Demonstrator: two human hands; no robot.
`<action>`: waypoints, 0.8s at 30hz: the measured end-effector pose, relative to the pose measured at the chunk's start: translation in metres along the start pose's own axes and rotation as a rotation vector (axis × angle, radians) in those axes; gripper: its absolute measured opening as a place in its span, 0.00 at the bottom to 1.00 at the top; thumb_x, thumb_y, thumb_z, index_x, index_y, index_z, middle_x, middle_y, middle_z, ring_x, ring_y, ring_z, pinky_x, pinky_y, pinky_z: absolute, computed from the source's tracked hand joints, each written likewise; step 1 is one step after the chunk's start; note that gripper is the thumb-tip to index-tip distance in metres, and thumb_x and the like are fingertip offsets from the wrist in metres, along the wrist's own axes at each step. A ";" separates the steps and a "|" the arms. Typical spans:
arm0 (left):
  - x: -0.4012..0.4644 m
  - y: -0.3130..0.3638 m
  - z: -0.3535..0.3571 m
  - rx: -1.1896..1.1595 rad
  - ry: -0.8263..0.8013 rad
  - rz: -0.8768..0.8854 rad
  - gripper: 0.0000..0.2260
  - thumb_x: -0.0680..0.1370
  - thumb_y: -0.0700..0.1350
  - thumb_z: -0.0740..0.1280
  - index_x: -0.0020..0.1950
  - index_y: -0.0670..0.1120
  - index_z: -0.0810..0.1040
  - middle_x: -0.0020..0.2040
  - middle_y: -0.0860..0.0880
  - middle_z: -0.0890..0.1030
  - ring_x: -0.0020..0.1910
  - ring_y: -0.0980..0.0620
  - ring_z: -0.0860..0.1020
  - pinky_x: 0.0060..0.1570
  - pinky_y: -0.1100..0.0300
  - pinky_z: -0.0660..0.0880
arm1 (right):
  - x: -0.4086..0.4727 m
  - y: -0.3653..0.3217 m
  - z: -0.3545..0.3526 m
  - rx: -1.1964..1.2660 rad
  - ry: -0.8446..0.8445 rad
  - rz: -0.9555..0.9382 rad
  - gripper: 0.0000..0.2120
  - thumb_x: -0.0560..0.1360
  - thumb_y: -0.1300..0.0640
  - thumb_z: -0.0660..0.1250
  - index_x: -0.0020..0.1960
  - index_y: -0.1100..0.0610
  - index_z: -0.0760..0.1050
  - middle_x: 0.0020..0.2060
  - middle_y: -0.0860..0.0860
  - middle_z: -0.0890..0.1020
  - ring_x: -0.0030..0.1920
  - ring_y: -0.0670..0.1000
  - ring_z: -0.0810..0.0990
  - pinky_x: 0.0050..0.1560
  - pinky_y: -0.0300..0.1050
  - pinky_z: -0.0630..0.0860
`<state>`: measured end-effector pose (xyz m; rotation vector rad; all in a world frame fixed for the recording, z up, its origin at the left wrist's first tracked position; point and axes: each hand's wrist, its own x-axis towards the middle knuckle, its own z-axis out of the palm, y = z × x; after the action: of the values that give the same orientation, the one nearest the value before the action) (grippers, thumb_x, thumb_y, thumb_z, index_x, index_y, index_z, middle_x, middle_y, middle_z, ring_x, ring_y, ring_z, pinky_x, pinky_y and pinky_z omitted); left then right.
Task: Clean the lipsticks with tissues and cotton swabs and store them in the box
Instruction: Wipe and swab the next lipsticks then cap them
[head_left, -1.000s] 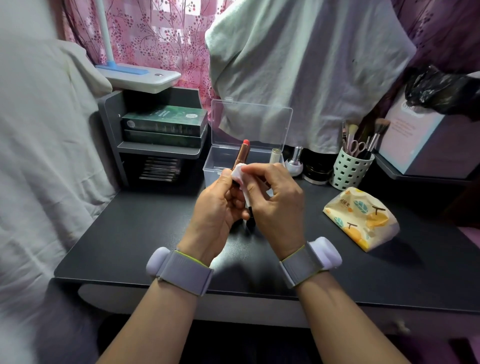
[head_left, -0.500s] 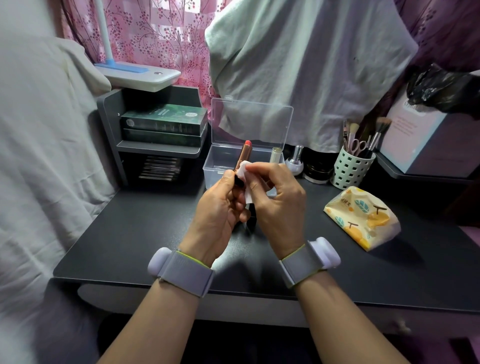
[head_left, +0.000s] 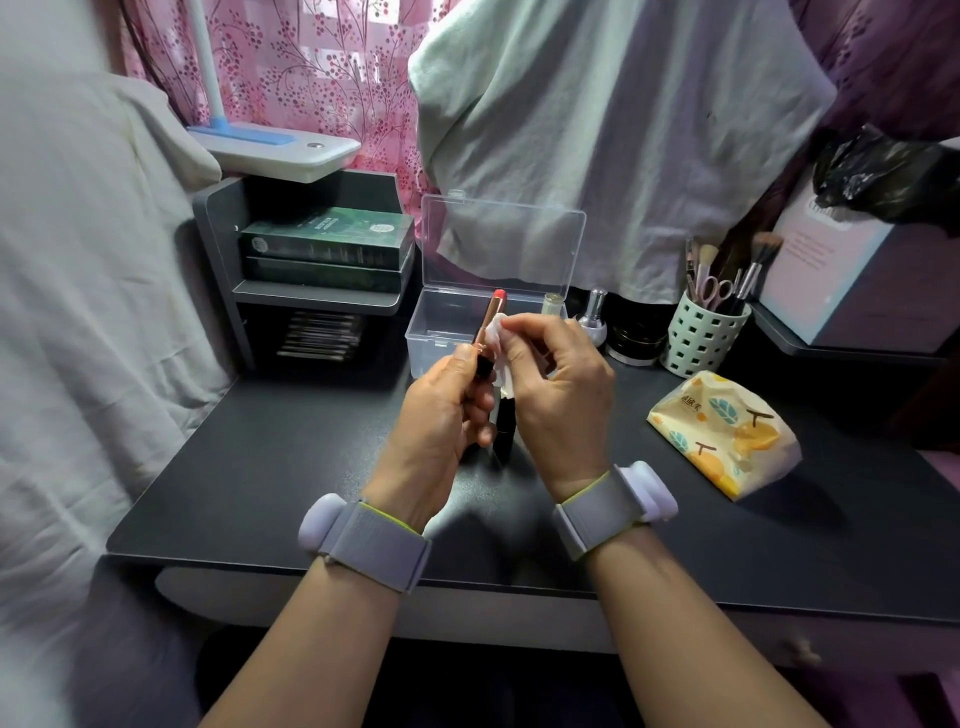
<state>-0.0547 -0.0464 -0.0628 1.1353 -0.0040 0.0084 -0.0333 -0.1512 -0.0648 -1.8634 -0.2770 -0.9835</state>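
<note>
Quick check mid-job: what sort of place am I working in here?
Probably a home dressing desk in a bedroom: a cup of makeup brushes, nail polish bottle and tissue pack sit on a dark desk, with pink curtains behind.

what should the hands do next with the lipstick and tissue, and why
Probably slide the tissue along the rose-gold tube of the lipstick. The left hand grips its base, the right hand pinches the tissue against the tube, and the red tip is still out, so it looks not ready for the open box.
</note>
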 end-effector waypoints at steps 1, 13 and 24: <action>0.000 -0.001 -0.001 0.010 0.010 0.008 0.12 0.85 0.48 0.59 0.48 0.43 0.76 0.32 0.49 0.74 0.28 0.57 0.71 0.25 0.64 0.68 | 0.001 0.003 0.000 0.020 0.002 0.043 0.03 0.77 0.55 0.72 0.49 0.53 0.84 0.43 0.47 0.83 0.44 0.46 0.82 0.49 0.48 0.79; 0.006 -0.007 -0.014 0.165 0.187 0.238 0.07 0.77 0.37 0.72 0.47 0.42 0.73 0.43 0.42 0.82 0.40 0.52 0.82 0.39 0.58 0.82 | 0.006 0.008 -0.012 0.259 0.098 0.359 0.03 0.77 0.54 0.72 0.45 0.48 0.81 0.38 0.43 0.84 0.40 0.42 0.81 0.46 0.45 0.80; 0.013 -0.016 -0.019 0.432 0.324 0.437 0.12 0.71 0.42 0.77 0.41 0.50 0.74 0.40 0.52 0.84 0.41 0.52 0.83 0.49 0.52 0.81 | 0.005 0.005 -0.015 0.313 0.034 0.325 0.02 0.78 0.56 0.72 0.50 0.51 0.81 0.44 0.47 0.85 0.47 0.48 0.83 0.54 0.52 0.81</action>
<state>-0.0413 -0.0362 -0.0854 1.5341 0.0406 0.6066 -0.0352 -0.1674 -0.0614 -1.5443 -0.0956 -0.7032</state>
